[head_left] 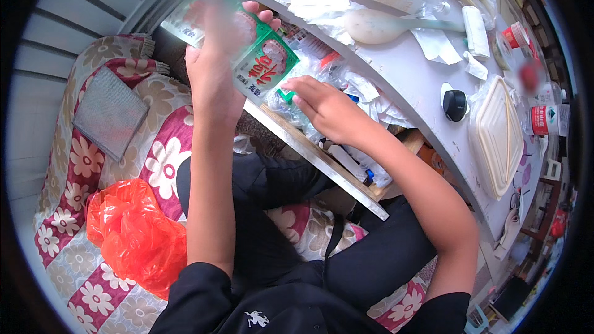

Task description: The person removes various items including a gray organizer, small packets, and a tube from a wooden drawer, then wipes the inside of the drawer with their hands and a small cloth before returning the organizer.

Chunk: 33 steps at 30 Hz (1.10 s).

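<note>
- Left hand (pixel 213 65): fingers wrapped around flat, glossy green-and-white printed packets (pixel 267 64), held up at the far left of the drawer.
- Right hand (pixel 331 111): fingers extended close together just beside the packets' right end; whether they pinch anything, I cannot tell.
- Beneath: open wooden drawer (pixel 322 159) crammed with crumpled clear plastic.
- Right: long white tabletop (pixel 405 62).
- Near left: crumpled translucent red plastic bag (pixel 136 235) on flower-patterned fabric (pixel 167 154).
</note>
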Tool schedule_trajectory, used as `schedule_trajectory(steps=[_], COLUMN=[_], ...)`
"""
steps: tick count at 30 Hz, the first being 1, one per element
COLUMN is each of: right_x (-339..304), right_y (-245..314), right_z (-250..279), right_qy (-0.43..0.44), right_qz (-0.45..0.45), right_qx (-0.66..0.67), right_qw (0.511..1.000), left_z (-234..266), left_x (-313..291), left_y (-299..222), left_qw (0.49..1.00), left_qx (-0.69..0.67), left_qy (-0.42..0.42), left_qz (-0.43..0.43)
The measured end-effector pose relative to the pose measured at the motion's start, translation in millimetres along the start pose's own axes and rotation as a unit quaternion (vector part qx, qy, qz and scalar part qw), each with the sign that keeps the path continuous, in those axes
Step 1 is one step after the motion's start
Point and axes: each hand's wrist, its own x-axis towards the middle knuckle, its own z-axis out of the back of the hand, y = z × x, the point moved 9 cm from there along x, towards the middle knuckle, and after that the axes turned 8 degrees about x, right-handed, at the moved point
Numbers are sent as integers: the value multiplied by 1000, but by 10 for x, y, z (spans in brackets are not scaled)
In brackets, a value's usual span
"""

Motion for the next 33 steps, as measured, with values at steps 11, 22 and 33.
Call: schedule_trajectory(steps=[11, 22, 33], right_x=[-58, 2, 33], right_y=[-184, -315, -593], right_z=[105, 16, 90], right_qy=[143, 100, -78], right_qz=[-200, -251, -226], right_qx=[-232, -217, 5], right_qw=[941, 938, 971], left_z=[173, 112, 210], left_x=[-33, -62, 51], left_y=[177, 447, 401], left_qw=[999, 992, 856], left_qx=[-27, -2, 504], left_qy=[-7, -32, 108], left_qz=[17, 123, 31])
